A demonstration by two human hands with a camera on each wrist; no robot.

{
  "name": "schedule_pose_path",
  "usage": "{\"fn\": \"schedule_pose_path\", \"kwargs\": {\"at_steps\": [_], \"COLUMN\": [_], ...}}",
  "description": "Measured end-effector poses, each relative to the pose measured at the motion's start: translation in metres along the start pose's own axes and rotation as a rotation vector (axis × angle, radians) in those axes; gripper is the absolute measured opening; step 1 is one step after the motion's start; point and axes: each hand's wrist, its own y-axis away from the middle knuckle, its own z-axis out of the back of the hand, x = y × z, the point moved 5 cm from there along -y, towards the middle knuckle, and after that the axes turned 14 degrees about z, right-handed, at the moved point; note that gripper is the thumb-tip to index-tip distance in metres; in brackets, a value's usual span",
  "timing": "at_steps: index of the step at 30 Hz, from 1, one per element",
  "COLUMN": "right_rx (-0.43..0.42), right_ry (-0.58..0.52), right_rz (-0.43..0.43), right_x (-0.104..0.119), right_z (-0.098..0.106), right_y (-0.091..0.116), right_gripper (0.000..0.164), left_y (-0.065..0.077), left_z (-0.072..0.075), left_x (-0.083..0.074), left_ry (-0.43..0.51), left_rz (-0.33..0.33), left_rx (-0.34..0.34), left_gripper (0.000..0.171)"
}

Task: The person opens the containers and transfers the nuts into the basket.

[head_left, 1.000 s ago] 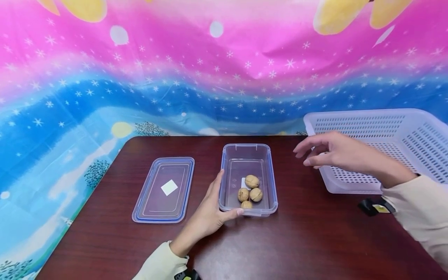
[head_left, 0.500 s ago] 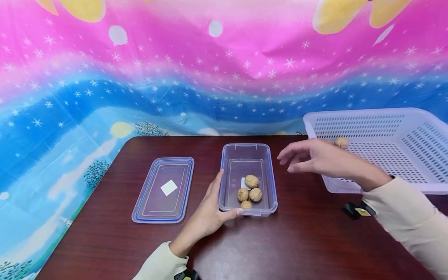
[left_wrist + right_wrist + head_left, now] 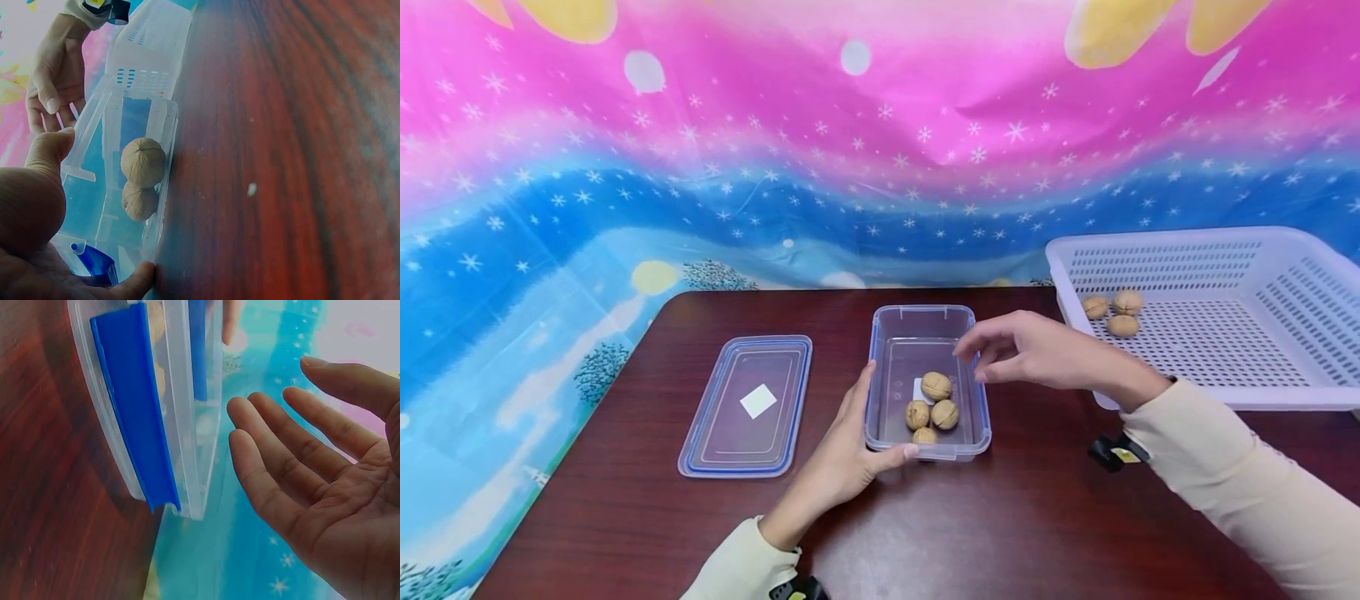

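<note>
My left hand [image 3: 846, 454] grips one clear container [image 3: 922, 321] by its near left corner, thumb over the near rim. My right hand [image 3: 1030, 354] holds nothing; its fingers are loosely bent, the tips by the right rim. Inside the container I count four walnuts [image 3: 936, 386], all towards the near end. To its left, one lid [image 3: 745, 439] lies flat on the counter [image 3: 1022, 517], one white label [image 3: 758, 401] on it. To its right is one pale basket [image 3: 1210, 342] with three more walnuts [image 3: 1123, 326] at its left end, seven in all. Past the counter hangs a pink and blue cloth [image 3: 887, 133].

Only the right wrist view shows my bare right palm and a long blue latch [image 3: 134, 406] along the container's wall. The left wrist view shows just two walnuts; the lid and the basket's walnuts appear only from my head.
</note>
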Motion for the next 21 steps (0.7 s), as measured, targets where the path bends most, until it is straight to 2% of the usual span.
{"fn": "schedule_pose_path", "kwargs": {"at_steps": [4, 10, 15, 21], "right_rx": [0.021, 0.096, 0.115, 0.137], "right_ry": [-0.018, -0.050, -0.075, -0.086], "right_rz": [0.019, 0.057, 0.094, 0.082], "right_x": [-0.002, -0.009, -0.016, -0.019], "right_z": [-0.012, -0.031, -0.043, -0.056], "right_y": [-0.009, -0.023, -0.033, -0.041], "right_gripper": [0.030, 0.033, 0.032, 0.034], "left_y": [0.000, -0.001, -0.001, -0.001], "left_z": [0.001, 0.001, 0.000, 0.000], "left_x": [0.000, 0.000, 0.000, 0.000], "left_ry": [0.001, -0.003, -0.004, -0.003], "left_rz": [-0.002, -0.015, -0.021, -0.024], "left_rx": [0.000, 0.001, 0.003, 0.001], "left_gripper": [0.120, 0.120, 0.121, 0.121]}}
